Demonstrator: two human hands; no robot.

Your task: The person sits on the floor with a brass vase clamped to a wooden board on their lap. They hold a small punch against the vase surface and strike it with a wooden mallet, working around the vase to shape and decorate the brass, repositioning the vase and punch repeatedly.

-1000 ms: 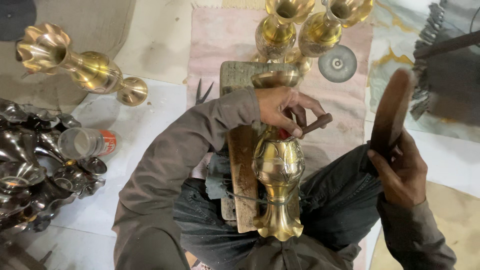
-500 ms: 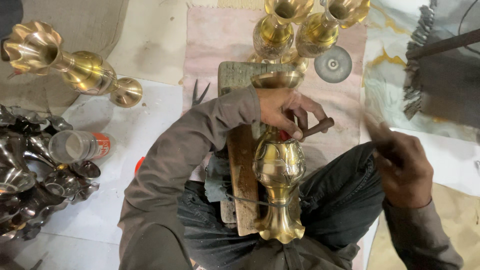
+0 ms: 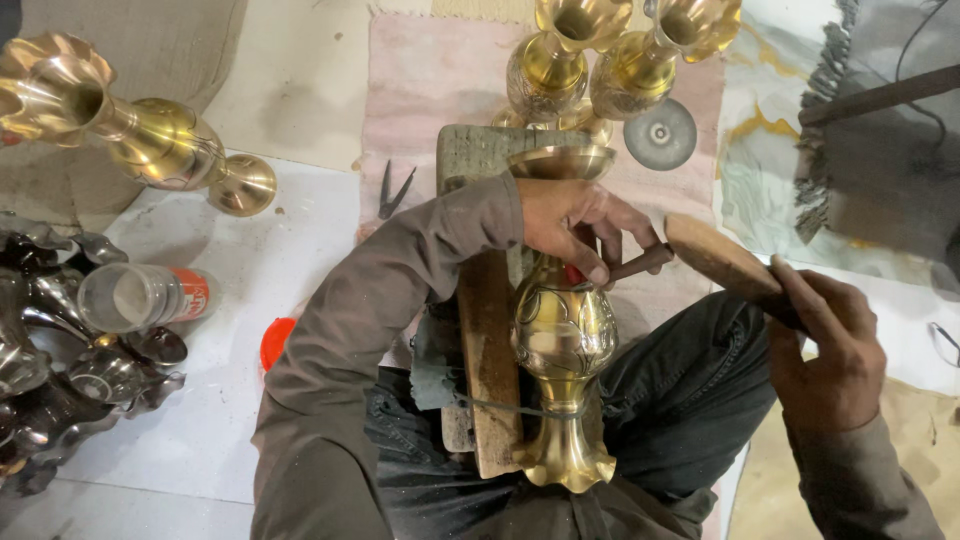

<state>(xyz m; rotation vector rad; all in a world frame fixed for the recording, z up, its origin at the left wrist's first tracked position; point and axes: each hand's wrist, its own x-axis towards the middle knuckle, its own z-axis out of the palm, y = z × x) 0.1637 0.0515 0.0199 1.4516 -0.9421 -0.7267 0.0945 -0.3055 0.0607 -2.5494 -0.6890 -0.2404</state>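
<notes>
Brass vase lying tied to a wooden board across the lap, left hand grip closed on a chisel at its neck, right hand grip clamped on a wooden mallet touching the chisel.

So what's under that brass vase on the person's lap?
The vase lies on a wooden board across the lap, with a cord tied round its narrow stem. A cloth shows beside the board. What lies directly beneath the vase's body is covered.
</notes>
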